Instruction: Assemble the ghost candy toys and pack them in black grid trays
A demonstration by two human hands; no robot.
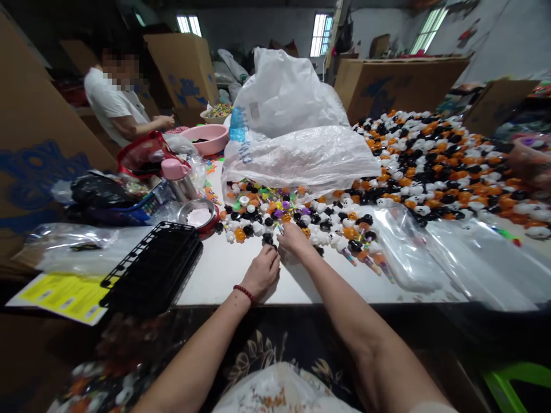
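Note:
My left hand (261,272), a red bead bracelet at its wrist, rests low over the white table with its fingers curled on a small black toy piece (268,238). Right beside it, my right hand (295,236) pinches what looks like a small colourful tube (279,228) at the pile's front edge; the fingers partly hide it. Around both hands lie small white, black and orange figure heads, among them an orange pumpkin head (240,234). Several tubes with colourful filling, such as a tube (349,257), lie to the right.
A large plastic sack (297,155) stands behind the pile. A big heap of heads (430,160) spreads at right, near clear plastic bags (477,264). Black trays (155,267), a metal bowl (214,211) and a pink-lidded flask (177,176) are at left. Another person (114,109) stands beyond.

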